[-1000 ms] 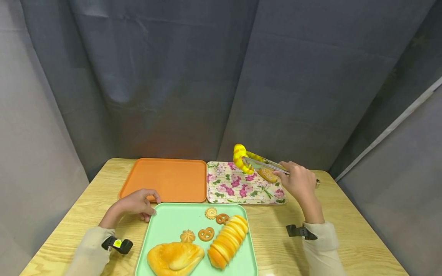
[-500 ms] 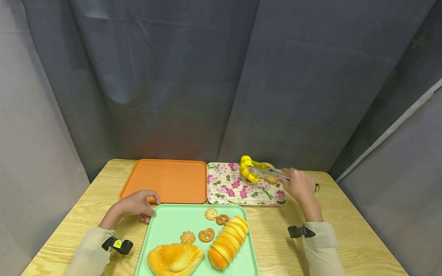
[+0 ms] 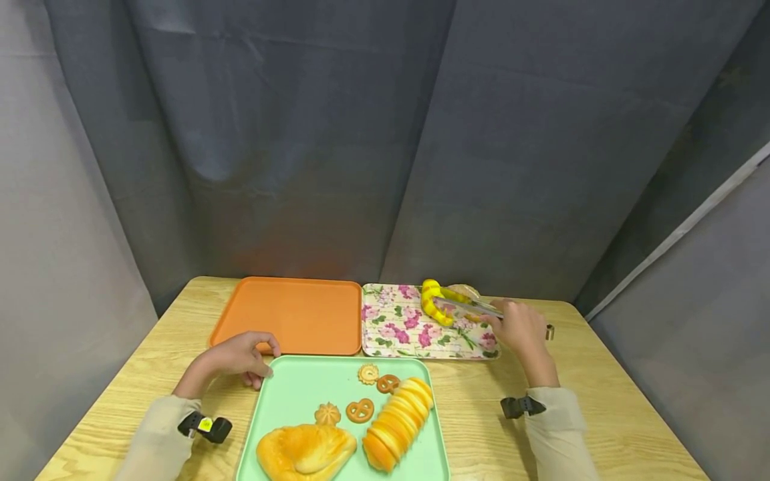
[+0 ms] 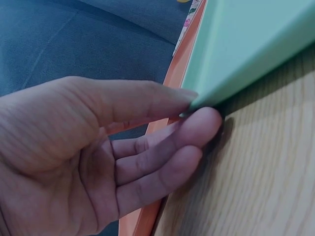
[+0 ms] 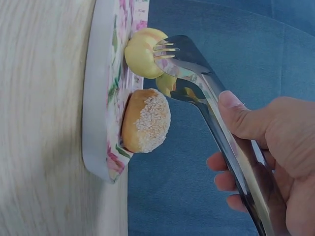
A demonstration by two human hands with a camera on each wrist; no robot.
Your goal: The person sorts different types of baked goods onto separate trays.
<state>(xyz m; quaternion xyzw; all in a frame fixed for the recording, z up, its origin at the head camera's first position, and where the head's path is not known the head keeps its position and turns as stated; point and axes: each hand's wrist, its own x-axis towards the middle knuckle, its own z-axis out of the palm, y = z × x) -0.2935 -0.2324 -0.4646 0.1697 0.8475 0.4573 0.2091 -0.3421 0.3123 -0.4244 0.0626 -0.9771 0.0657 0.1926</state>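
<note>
My right hand (image 3: 522, 329) grips metal food tongs (image 5: 211, 93), thumb on one arm and fingers round the other. Between the tongs' ends is a yellow croissant (image 3: 430, 304), low over the back of the floral tray (image 3: 391, 337); in the right wrist view it overlaps the tray surface. A bun with a white-speckled top (image 5: 152, 123) sits on that tray beside the croissant, partly hidden by the tongs in the head view. My left hand (image 3: 237, 355) pinches the far left corner of the green tray (image 4: 256, 44), thumb at the rim and fingers below.
On the green tray lie a large folded bread (image 3: 305, 451), a ridged bread roll (image 3: 398, 424), pretzels (image 3: 359, 410) and small cookies (image 3: 327, 413). An orange tray (image 3: 295, 314) stands left of the floral one. A dark curtain (image 3: 301, 133) hangs behind the wooden table (image 3: 601, 401).
My right hand has lowered the tongs and croissant toward the floral tray, shifting slightly right. The left hand has stayed at the green tray's corner.
</note>
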